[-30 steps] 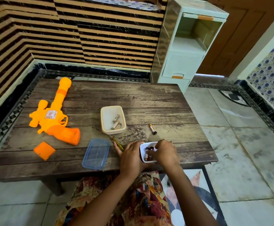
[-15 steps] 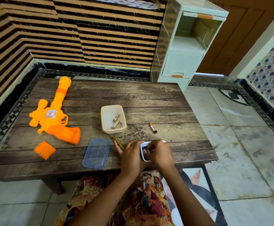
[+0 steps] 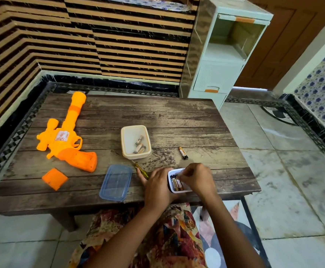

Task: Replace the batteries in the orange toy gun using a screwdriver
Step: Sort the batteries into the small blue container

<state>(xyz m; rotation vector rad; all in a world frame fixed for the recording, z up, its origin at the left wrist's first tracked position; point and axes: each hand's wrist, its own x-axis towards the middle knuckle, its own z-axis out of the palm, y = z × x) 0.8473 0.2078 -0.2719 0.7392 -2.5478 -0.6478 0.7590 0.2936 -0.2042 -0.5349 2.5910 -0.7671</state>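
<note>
The orange toy gun (image 3: 65,144) lies on the left of the wooden table (image 3: 157,117), its grip compartment uncovered. Its orange cover (image 3: 54,178) lies in front of it. At the near edge my left hand (image 3: 157,186) grips a small white box (image 3: 171,172) from its left side. Several batteries (image 3: 177,184) sit inside the box. My right hand (image 3: 196,179) reaches in from the right, fingertips pinching one battery's top end. A yellow screwdriver (image 3: 139,169) lies beside my left fingers. One loose battery (image 3: 183,153) lies behind the box.
A cream tub (image 3: 126,153) holding several batteries stands mid-table, and a clear blue lid (image 3: 116,182) lies near the front edge. A pale green drawer cabinet (image 3: 219,55) stands behind the table's right corner. Tiled floor stretches to the right.
The white box was tipped a little, and its batteries now show more. My right fingers shifted from above the box down onto a battery. Everything else stayed put.
</note>
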